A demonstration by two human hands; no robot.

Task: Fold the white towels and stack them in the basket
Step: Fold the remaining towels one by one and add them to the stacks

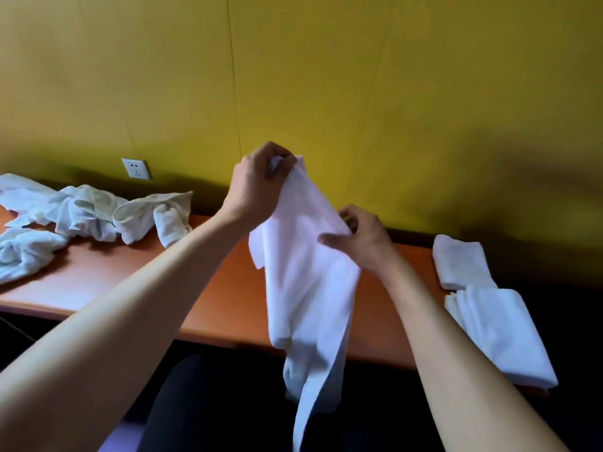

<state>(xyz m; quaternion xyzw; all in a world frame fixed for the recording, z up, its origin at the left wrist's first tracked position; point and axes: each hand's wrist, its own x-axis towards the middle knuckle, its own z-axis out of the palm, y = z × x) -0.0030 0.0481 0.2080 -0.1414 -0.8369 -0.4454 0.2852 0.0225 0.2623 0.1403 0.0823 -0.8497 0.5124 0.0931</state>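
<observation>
A limp white terry towel [306, 288] hangs in the air above the orange wooden tabletop [208, 288], its long tail trailing down past the near edge towards the person's lap. The left hand [257, 187] is raised, its fingers [284, 161] pinching a top corner. The right hand [362, 239], lower, has its fingers [332, 239] curled onto the upper edge; how firm that pinch is I cannot tell, since the cloth hides the fingertips.

The main risk is a crooked fold. The two hands hold the towel at uneven heights and it is bunched between them, so unless the right hand finds the true second corner, the halves will not meet square. The dangling tail could also snag on the tabletop's edge or drag as the towel is laid down.

Further hazards lie to either side. The heap of crumpled white towels [81, 216] on the left is unfolded. The folded white towels [489, 314] on the right lie at the tabletop's end, the nearer one seeming to overhang, and a careless sweep might knock it off. No basket is in view.
</observation>
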